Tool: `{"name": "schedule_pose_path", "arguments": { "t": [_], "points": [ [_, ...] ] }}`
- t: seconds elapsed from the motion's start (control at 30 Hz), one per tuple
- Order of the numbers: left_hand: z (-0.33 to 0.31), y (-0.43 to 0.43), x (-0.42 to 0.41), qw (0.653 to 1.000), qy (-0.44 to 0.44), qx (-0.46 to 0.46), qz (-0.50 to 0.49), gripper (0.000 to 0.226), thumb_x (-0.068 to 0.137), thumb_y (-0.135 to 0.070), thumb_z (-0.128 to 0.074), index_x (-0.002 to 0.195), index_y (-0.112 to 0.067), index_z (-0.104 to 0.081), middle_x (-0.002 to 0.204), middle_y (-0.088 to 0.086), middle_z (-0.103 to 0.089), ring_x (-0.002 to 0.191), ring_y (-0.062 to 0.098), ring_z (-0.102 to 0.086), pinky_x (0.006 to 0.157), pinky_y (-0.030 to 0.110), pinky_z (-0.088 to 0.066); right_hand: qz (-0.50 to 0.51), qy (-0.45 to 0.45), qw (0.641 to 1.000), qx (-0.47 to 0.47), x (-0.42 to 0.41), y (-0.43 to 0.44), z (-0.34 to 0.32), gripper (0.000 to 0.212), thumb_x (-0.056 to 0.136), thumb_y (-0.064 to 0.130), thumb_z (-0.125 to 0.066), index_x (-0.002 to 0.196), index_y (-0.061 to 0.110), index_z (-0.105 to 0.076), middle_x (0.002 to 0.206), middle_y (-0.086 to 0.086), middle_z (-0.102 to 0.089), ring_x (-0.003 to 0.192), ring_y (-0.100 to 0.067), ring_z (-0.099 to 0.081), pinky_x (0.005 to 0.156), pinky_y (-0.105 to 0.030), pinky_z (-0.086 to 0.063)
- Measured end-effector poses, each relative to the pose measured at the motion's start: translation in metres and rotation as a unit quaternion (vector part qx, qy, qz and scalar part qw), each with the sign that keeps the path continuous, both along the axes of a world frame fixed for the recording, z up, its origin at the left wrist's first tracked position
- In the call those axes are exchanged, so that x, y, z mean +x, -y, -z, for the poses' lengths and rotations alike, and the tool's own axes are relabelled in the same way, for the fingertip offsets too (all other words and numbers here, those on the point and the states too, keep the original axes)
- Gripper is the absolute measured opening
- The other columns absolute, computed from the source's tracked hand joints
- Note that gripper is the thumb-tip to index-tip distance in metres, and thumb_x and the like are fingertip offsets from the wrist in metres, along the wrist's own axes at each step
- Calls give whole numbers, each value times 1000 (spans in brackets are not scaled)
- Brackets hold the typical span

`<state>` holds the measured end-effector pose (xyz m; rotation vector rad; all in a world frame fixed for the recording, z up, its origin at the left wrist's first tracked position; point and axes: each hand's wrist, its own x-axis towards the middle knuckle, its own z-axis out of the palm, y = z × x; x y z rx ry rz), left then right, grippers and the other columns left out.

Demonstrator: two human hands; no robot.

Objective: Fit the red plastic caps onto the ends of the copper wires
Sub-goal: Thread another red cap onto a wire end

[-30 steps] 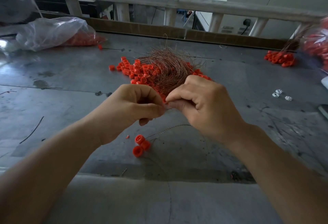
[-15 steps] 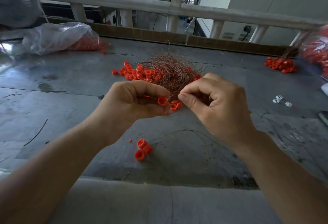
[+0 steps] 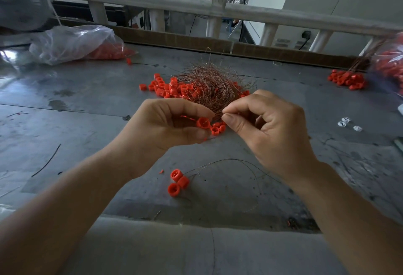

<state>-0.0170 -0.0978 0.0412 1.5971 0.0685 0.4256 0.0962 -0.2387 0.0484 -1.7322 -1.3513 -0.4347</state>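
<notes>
My left hand [image 3: 165, 124] pinches a red plastic cap [image 3: 203, 123] between thumb and fingers, its open side turned toward me. My right hand [image 3: 270, 126] pinches the end of a thin copper wire [image 3: 222, 113] right beside the cap. Behind both hands lies a tangled heap of copper wires [image 3: 209, 87] amid several loose red caps [image 3: 172, 89] on the grey metal table [image 3: 76, 122]. Nearer to me, three capped wires [image 3: 177, 182] lie on the table, their strands curling to the right.
A clear plastic bag of red caps [image 3: 82, 43] sits at the back left, beside a fan [image 3: 19, 2]. Another pile of capped wires [image 3: 346, 78] lies at the back right, with a bag [image 3: 390, 65] at the edge. Small white pieces [image 3: 349, 124] lie on the right. A railing [image 3: 196, 6] borders the table.
My hands have drawn slightly apart, which uncovers the red cap in my left fingers. My right hand now pinches a wire end beside it. The view has shifted a little.
</notes>
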Motion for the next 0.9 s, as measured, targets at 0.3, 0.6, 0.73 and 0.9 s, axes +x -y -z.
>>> {"name": "schedule_pose_path", "arguments": {
  "t": [0.3,0.6,0.73,0.9],
  "points": [
    [11,-4,8,998,-11,-2,-66,28,47,-7,-72,72,-20,-73,73,0,-73,69,8,-68,61,13,-51,2,-27,1000,10,-3,-1,2,6,78,10,-65,72,9,-68,64,2,-59,61,-10,-52,56,-12,-40],
    [6,10,7,994,48,38,-93,26,50,-15,-72,74,-17,-65,72,-2,-71,65,9,-68,59,12,-50,-13,-36,999,11,-7,-5,6,6,77,6,-65,71,7,-67,64,1,-60,62,-12,-52,55,-13,-40],
    [5,9,7,991,53,33,-121,26,52,-14,-70,77,-18,-65,72,-4,-71,69,11,-69,63,15,-52,-14,-32,999,4,-7,-5,7,5,76,5,-66,72,7,-68,64,-1,-60,63,-12,-52,55,-13,-40],
    [4,10,5,990,52,45,-125,26,52,-14,-70,77,-20,-66,72,-9,-70,69,7,-67,66,17,-54,-11,-32,999,-1,-7,-6,8,5,76,5,-66,72,7,-68,64,-1,-60,62,-12,-52,55,-13,-40]
  ]
}}
